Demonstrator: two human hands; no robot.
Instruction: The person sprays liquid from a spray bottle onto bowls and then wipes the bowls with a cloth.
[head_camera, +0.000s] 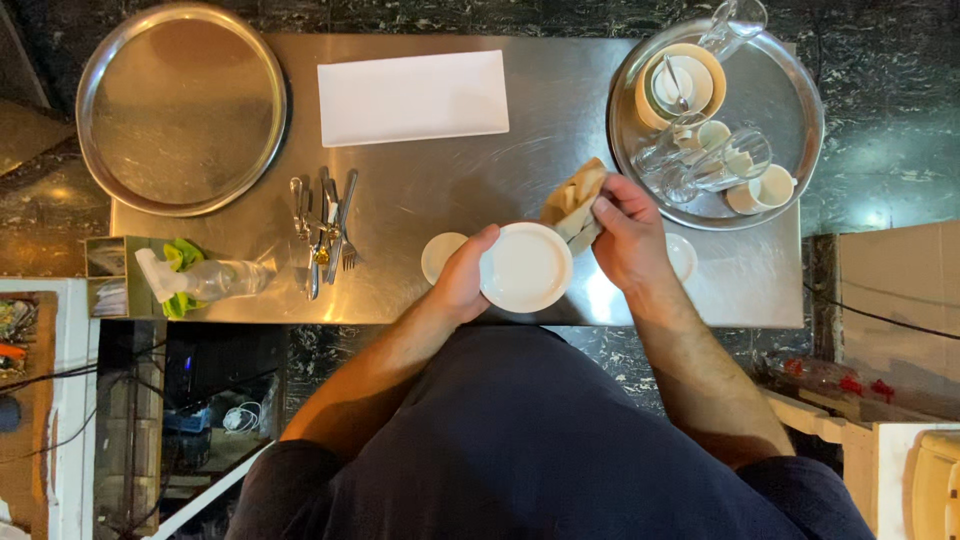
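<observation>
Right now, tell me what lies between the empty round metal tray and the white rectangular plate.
Nothing: only bare steel table separates the empty round metal tray from the white rectangular plate, per the head view.

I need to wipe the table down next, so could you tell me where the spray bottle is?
The spray bottle lies on its side at the table's left front edge, left of the cutlery and below the empty round tray.

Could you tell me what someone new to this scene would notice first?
At the near edge of the steel table, the left hand holds a small white plate while the right hand presses a tan cloth against its rim. To the far right sits a round metal tray crowded with glasses and cups; a matching tray lies far left, with cutlery beside it.
</observation>
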